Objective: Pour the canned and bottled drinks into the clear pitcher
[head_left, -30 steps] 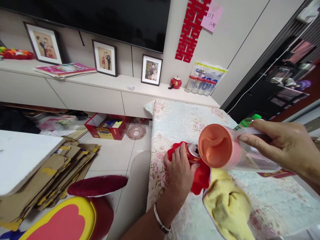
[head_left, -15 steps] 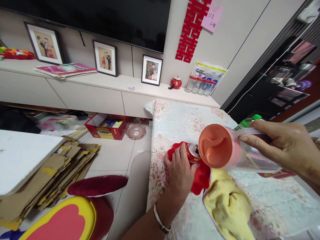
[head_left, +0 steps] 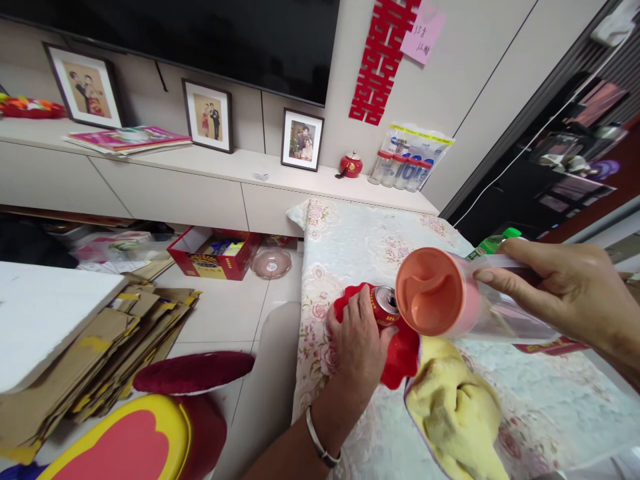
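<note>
My left hand is wrapped round a red drink can, whose open top faces up. The can is at a red scalloped tray on the flowered tablecloth. My right hand grips the handle of a clear plastic jug, held tilted over the table with its orange lid towards the can. The lid is close beside the can's top; whether they touch cannot be told. Below the jug lies a crumpled yellow cloth.
A green-capped bottle stands behind the jug. Along the back, a cabinet holds framed photos, a red pot and red-lidded jars. Flattened cardboard, a red box and a yellow-rimmed stool are at the left.
</note>
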Demonstrator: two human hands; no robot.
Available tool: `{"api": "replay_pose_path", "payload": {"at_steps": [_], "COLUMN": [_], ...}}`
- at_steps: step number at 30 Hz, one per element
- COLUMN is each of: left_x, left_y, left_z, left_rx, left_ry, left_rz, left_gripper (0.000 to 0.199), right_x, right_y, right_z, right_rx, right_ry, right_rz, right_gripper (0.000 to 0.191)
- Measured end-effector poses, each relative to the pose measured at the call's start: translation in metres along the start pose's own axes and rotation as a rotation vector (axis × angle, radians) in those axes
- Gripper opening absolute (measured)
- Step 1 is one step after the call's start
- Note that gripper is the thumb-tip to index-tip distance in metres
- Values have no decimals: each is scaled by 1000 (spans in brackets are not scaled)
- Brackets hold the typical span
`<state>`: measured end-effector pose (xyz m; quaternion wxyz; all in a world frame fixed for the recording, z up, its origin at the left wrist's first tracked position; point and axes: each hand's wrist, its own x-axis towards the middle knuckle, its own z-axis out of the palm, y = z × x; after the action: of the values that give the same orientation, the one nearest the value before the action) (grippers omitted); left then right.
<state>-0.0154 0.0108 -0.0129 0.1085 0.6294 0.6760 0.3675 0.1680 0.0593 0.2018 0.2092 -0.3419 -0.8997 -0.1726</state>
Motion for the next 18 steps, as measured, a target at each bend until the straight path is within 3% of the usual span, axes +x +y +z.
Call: {"api": "replay_pose_path", "payload": {"at_steps": [18], "left_x": [0], "left_y": [-1], "left_z": [1], "left_rx": [-21], "left_ry": [16], "left_rz": [-2], "left_gripper": [69], "right_x": [-1], "right_y": [0], "right_z": [0], "right_rx": [1], "right_ry": [-3], "right_rz": [-1], "right_gripper": [57]}}
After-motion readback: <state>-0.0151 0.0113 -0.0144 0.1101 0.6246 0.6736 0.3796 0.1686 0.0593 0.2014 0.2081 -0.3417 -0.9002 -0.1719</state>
